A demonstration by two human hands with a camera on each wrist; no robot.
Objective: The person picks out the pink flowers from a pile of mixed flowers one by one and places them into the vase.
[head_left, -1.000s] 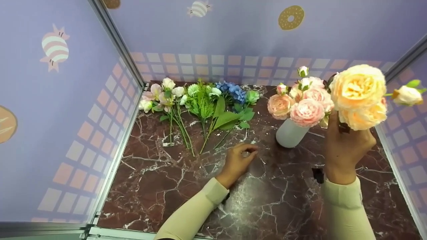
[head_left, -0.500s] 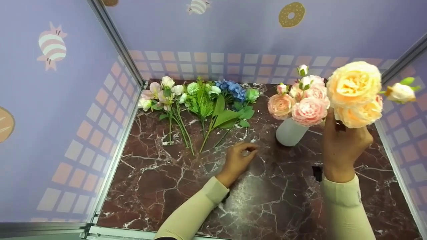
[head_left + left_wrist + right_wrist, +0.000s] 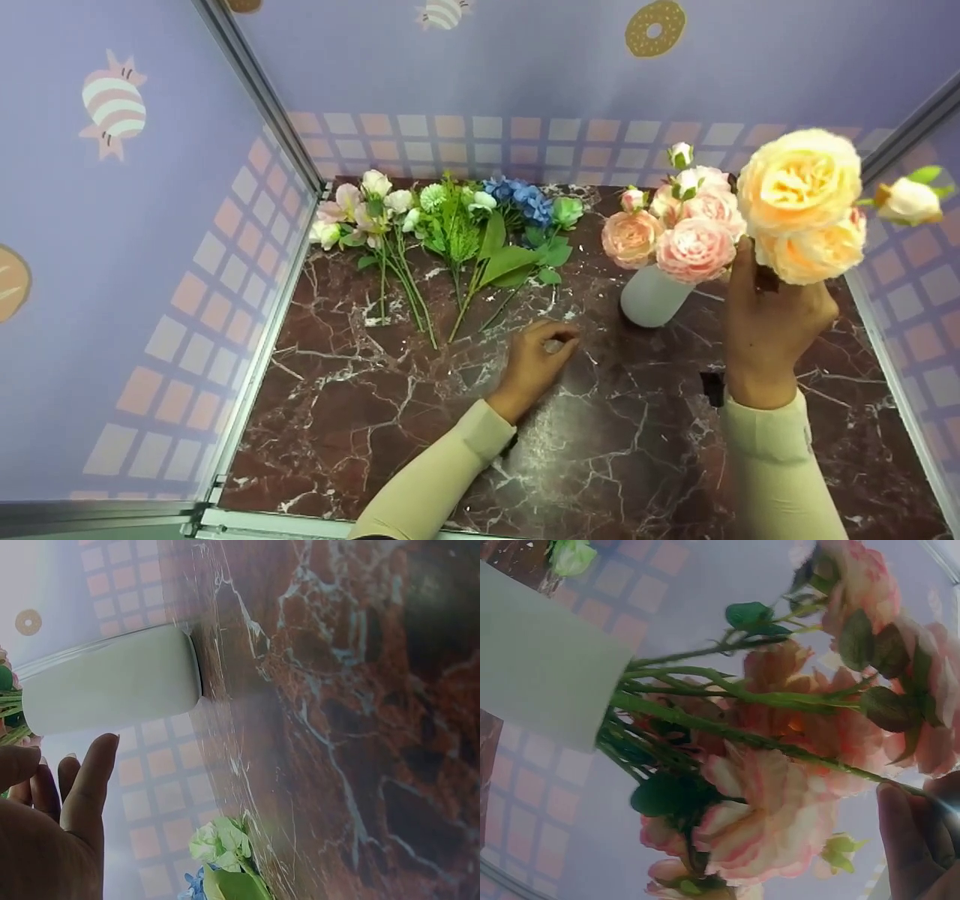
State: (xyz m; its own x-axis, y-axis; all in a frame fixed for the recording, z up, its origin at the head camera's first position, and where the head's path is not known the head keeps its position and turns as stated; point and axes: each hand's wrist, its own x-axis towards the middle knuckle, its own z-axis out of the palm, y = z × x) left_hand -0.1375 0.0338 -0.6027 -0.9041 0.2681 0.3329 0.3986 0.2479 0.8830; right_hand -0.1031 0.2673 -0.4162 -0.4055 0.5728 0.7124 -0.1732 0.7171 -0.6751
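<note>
My right hand (image 3: 776, 337) pinches the green stem (image 3: 810, 754) of a yellow-peach artificial rose (image 3: 802, 184), whose blooms hang over that hand in the head view. In the right wrist view this stem runs into the mouth of the white vase (image 3: 547, 660). Pink artificial roses (image 3: 697, 247) fill the vase (image 3: 651, 298), their blooms above its rim. Left of the vase, my left hand (image 3: 534, 367) is by the tabletop with loosely curled fingers and holds nothing. The left wrist view has its fingers (image 3: 88, 784) near the vase (image 3: 112, 679), apart from it.
Several artificial flowers lie along the back left of the marbled table (image 3: 360, 427): pale pink blooms (image 3: 352, 206), green sprigs (image 3: 454, 232), a blue hydrangea (image 3: 525, 202) and a green rose (image 3: 567, 214). Purple patterned panels (image 3: 525, 82) enclose the table at the back and sides.
The yellow-peach rose and my right hand have shifted slightly left, and the blooms sit a little higher. My left hand has stayed in place. The head view has tilted slightly.
</note>
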